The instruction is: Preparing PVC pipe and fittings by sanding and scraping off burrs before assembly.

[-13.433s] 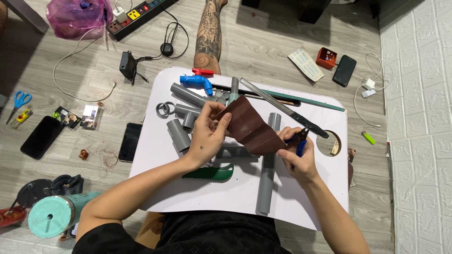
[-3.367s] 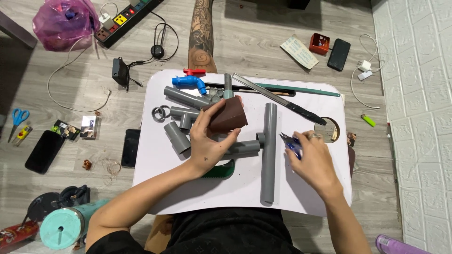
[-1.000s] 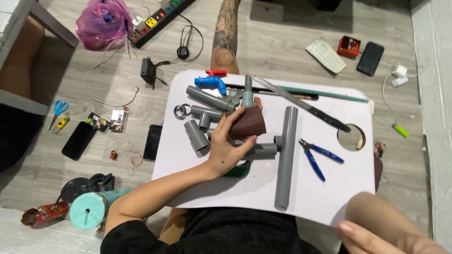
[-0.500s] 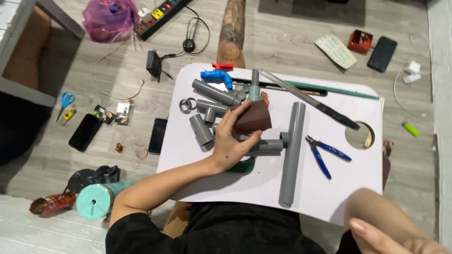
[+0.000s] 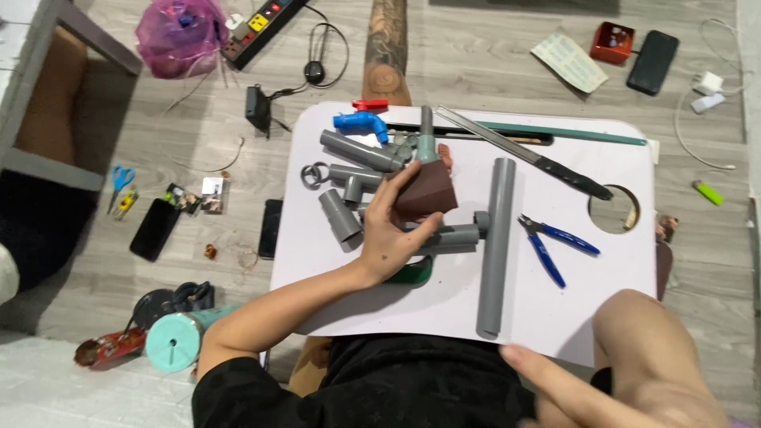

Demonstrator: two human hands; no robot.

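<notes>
The left hand clamps a dark brown folded sheet of sandpaper against the short grey plastic pipe fitting on the white desk, pinning both in place. The right hand hangs near the body, fingers loose and holding nothing. An open red box sits on the floor; its contents are unclear.

Bare left hand and forearm, no ring, watch or glove. Short black sleeve at the upper arm, part of a black top across the chest. Small dark speck on the back of that hand. Right hand bare too, close to the lens and blurred. Dark tattoo patterns along a bare leg.
</notes>
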